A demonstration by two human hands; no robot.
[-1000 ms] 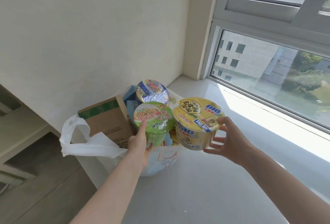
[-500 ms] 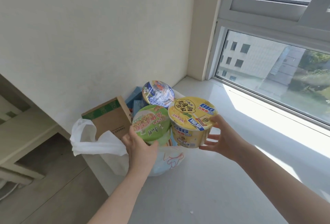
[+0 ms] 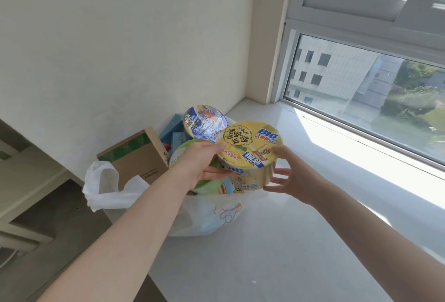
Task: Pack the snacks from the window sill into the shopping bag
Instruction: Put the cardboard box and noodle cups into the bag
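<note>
Far left of the left hand, a white plastic shopping bag [image 3: 106,188] stands on the left end of the window sill [image 3: 289,229], its mouth open and one handle drooping outward. A brown cardboard box [image 3: 134,159] with a green printed strip stands upright in the bag, just left of the left hand.

The left hand [image 3: 199,162] reaches over the bag's mouth. Its thumb lies at the left rim of the yellow noodle cup [image 3: 250,147] and its fingers press that cup's left wall, so it has a pinching hold on the cup. Directly beneath this hand a green noodle cup [image 3: 207,185] lies tilted in the bag, mostly covered by the hand. Beyond the hand, toward the wall, a blue noodle cup [image 3: 206,121] rests on top of the bag's contents, with light blue boxes [image 3: 172,126] just to its left.

The yellow noodle cup is held between the two hands, above the right part of the bag's mouth, lid up and tipped slightly toward the camera. Whether its base touches anything in the bag cannot be determined.

The right hand [image 3: 291,176] holds the cup's right side: thumb on the lid's rim, fingers spread and nearly straight against the wall and lower edge.

Right of the right hand, the sill runs in sunlight below the window [image 3: 361,80].
</note>
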